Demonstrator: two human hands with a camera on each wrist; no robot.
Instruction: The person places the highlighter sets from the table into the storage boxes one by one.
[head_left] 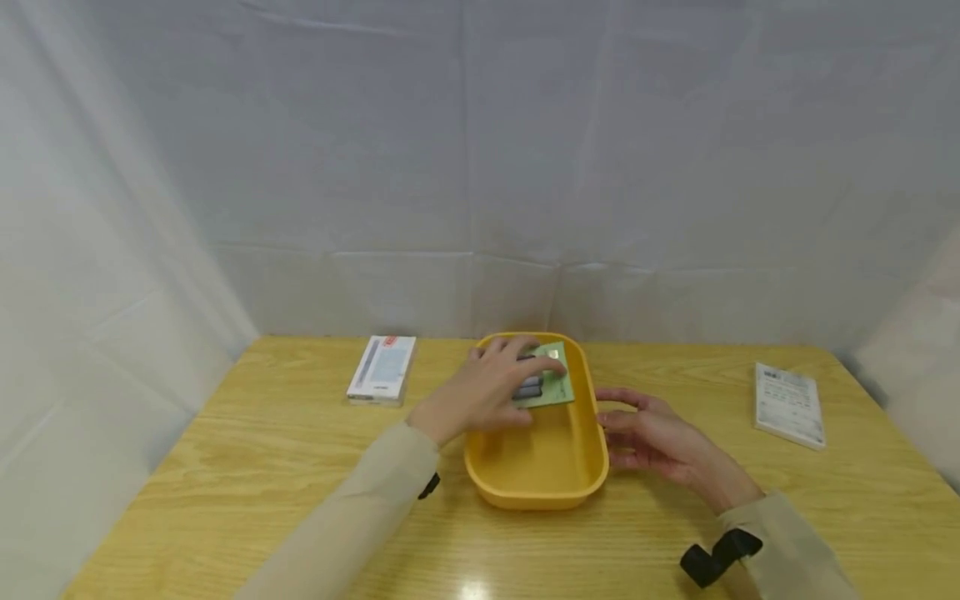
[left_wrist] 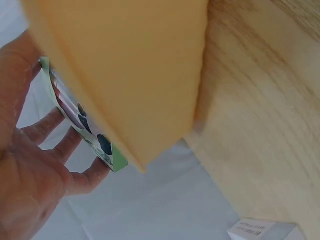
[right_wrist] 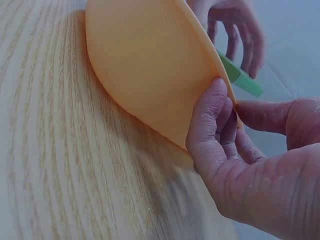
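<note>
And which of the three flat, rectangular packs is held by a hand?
The green flat cardboard pack, gripped by the left hand; both white packs lie on the wooden table.

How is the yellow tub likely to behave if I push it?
The yellow tub is probably light, given its thin rim. Its smooth walls look somewhat slippery. Its wide, rounded-rectangle shape suggests sliding rather than rolling.

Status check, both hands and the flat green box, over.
Left hand holding flat green box at mouth of yellow plastic tub. Right hand pinching its rim. White rectangular packs apart on either side, not blocking.
</note>
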